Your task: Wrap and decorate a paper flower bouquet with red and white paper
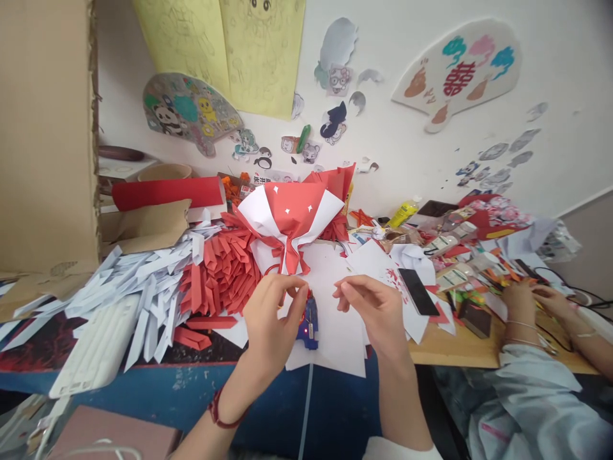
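Presently my left hand point(269, 322) and right hand point(376, 310) are hovering apart, fingers nearly pinched, whether holding anything I cannot tell. One blue glue gun point(311, 322) is lying between, one red-and-white bouquet point(293, 207) beyond; bare white paper point(340, 335) is leaving room toward the table's point(431, 352) near edge.

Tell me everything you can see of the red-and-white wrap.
The wrap looks like folded paper: a red front panel with three white sparkle shapes, flanked by white flaps. It narrows to a gathered waist, below which red and white ends flare. It sits beyond the left hand and right hand, beside the red strips. The right hand is clear of it; whether the left touches it can't be told.
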Available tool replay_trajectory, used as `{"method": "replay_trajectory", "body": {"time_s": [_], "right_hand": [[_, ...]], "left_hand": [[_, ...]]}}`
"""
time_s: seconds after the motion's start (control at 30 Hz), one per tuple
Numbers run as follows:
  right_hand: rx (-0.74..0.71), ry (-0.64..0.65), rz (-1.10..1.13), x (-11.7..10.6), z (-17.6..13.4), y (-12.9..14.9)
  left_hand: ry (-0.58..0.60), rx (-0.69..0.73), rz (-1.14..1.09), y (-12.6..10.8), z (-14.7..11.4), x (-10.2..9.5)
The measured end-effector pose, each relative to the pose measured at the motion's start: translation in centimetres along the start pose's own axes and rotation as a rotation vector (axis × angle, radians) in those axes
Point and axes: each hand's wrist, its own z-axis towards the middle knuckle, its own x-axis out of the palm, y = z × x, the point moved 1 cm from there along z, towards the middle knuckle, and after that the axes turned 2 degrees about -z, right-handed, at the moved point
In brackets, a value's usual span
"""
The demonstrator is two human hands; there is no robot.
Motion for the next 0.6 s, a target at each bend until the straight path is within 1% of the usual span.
{"method": "replay_trajectory", "body": {"time_s": [0.03,0.07,0.1,0.13,0.2,0.27,0.3,0.33,0.43,0.47,0.5,0.57,0.6], "right_hand": [[0.019,0.037,0.004,0.1,-0.2,0.0],[0.040,0.081,0.017,0.3,-0.4,0.0],[0.063,0.129,0.038,0.6,-0.7,0.1],[0.087,0.186,0.068,0.9,-1.0,0.2],[0.125,0.305,0.139,1.7,-1.6,0.3],[0.149,0.390,0.200,2.5,-2.2,0.4],[0.159,0.403,0.227,2.8,-2.4,0.4],[0.168,0.399,0.256,3.0,-2.6,0.3],[0.180,0.366,0.344,3.4,-2.8,0.1],[0.176,0.369,0.358,3.4,-2.8,0.0],[0.168,0.378,0.354,3.4,-2.7,-0.1],[0.138,0.373,0.300,3.1,-2.5,-0.2],[0.115,0.348,0.261,2.8,-2.4,-0.3]], "left_hand": [[-0.008,0.104,0.090,0.3,-0.1,-0.2],[0.024,0.187,0.155,0.6,-0.2,-0.5],[0.101,0.243,0.188,1.1,-0.3,-0.9],[0.205,0.276,0.189,1.5,-0.4,-1.2],[0.414,0.292,0.143,2.2,-0.5,-1.9],[0.541,0.265,0.094,2.7,-0.5,-2.4],[0.570,0.244,0.076,2.7,-0.5,-2.5],[0.559,0.217,0.058,2.7,-0.4,-2.6],[0.439,0.161,-0.013,2.3,0.1,-2.6],[0.436,0.155,-0.033,2.1,0.3,-2.6],[0.469,0.159,-0.044,1.8,0.6,-2.7],[0.617,0.195,-0.029,1.5,1.1,-2.9],[0.684,0.214,-0.002,1.4,1.3,-3.0]]}}
